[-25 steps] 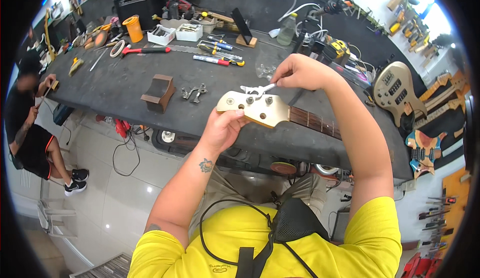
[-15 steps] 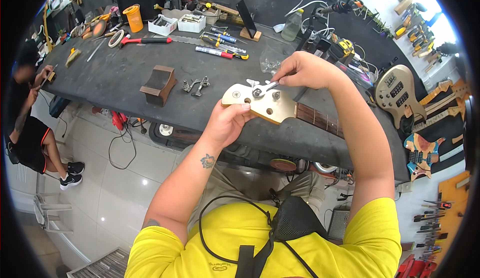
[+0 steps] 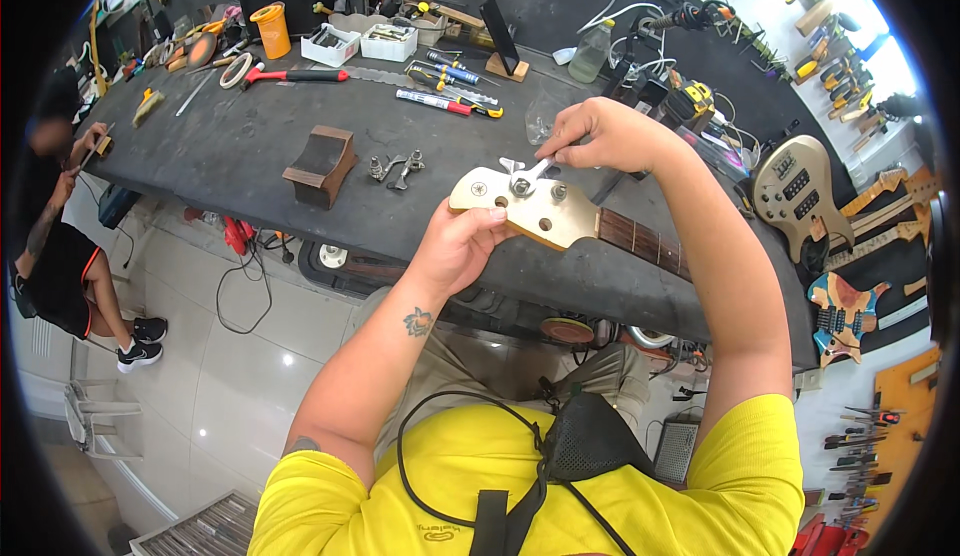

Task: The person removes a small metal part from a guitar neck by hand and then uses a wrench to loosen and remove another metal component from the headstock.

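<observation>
A pale gold guitar headstock (image 3: 577,218) is gripped at its rounded end by my left hand (image 3: 458,246), thumb on the face and fingers curled beneath. The neck with its dark fretboard (image 3: 640,241) runs off to the right. Pinched in the fingertips of my right hand (image 3: 612,136) is a small silver wrench (image 3: 539,169), its head around one tuner's fitting on the headstock. Beside it stands a second tuner post (image 3: 559,193). Two round holes in the face hold nothing. Loose tuning machines (image 3: 398,169) lie on the bench to the left.
A curved wooden block (image 3: 319,166) sits on the dark workbench (image 3: 240,146). Farther back are screwdrivers (image 3: 450,74), a marker (image 3: 432,102), white parts boxes (image 3: 388,43) and an orange cup (image 3: 271,32). Guitar bodies (image 3: 795,193) hang at the right. Another person (image 3: 60,196) works at far left.
The wrench has swung slightly more upright, with my right fingertips shifting a little up and left relative to the headstock. My left hand keeps its hold. The whole view has shifted slightly.
</observation>
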`<action>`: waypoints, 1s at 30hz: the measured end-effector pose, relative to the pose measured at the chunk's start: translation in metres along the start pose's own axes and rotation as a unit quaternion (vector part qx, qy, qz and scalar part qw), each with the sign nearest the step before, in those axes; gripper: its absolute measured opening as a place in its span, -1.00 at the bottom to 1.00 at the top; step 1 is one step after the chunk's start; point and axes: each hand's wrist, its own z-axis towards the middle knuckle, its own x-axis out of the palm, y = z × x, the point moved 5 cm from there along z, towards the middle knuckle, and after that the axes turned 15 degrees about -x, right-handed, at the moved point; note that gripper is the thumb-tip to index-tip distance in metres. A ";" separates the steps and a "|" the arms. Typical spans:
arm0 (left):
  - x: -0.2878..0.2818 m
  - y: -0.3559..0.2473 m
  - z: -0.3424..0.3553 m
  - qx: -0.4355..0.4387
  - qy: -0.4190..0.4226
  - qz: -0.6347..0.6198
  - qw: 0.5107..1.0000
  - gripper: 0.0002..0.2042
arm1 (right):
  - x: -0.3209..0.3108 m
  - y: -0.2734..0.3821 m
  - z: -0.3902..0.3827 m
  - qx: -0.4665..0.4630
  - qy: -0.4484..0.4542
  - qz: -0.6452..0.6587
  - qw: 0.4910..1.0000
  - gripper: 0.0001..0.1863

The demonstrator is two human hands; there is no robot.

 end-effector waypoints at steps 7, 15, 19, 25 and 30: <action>0.001 -0.002 0.001 0.006 -0.003 0.006 1.000 -0.66 | -0.003 -0.002 0.029 0.058 0.037 0.027 0.997 -0.75; 0.002 0.001 0.000 -0.003 0.020 0.000 1.000 -0.61 | -0.007 0.004 0.074 0.058 0.146 -0.039 0.987 -0.60; -0.001 0.000 -0.004 -0.003 0.022 -0.005 1.000 -0.61 | 0.001 0.017 0.097 0.026 0.210 -0.040 0.976 -0.61; -0.003 0.001 0.000 -0.023 0.008 -0.041 0.999 -0.52 | 0.002 0.039 0.120 -0.006 0.297 -0.098 0.950 -0.61; -0.001 0.001 -0.002 -0.026 0.003 -0.067 0.997 -0.58 | 0.006 0.049 0.121 -0.013 0.309 -0.113 0.944 -0.59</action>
